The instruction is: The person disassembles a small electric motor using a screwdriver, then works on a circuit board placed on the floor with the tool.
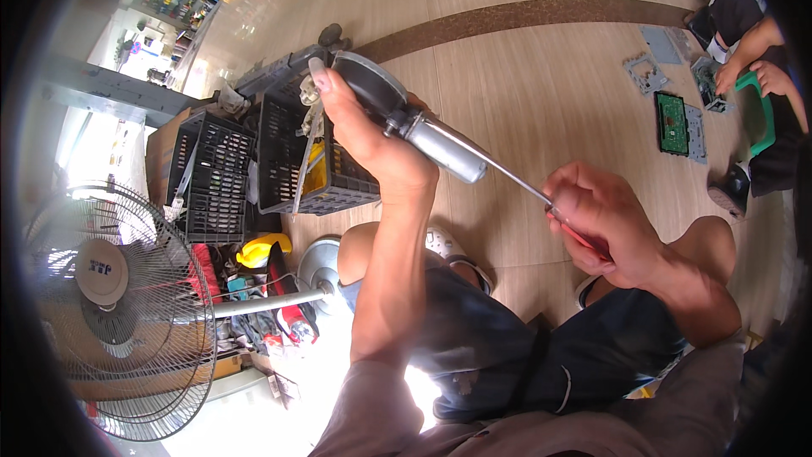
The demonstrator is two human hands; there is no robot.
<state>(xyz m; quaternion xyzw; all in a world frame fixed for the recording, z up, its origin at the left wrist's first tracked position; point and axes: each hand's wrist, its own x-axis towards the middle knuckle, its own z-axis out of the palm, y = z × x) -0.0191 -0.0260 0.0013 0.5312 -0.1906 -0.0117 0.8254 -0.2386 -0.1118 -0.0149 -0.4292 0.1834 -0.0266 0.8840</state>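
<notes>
Nearest my viewpoint, the right hand [605, 224] is curled around the red handle of a screwdriver [518, 179], fingers pressed together on it. From that grip the shaft runs away and to the left. Along this line lies the silver motor [446, 151], clasped by the left hand [376, 142], thumb against the rim of its round, dark-faced end; the other fingers are mostly hidden. I note the governing relation: the cylinder's long axis slopes from upper left to lower right, nearly parallel to the shaft, which passes along its right side toward the collar. The left hand is the nearer to that collar; whether the tip touches there, I cannot tell. Beyond, to the left, stands a black crate [351, 193]; farther right, a green circuit board [672, 123] lies on the floor [541, 93].
</notes>
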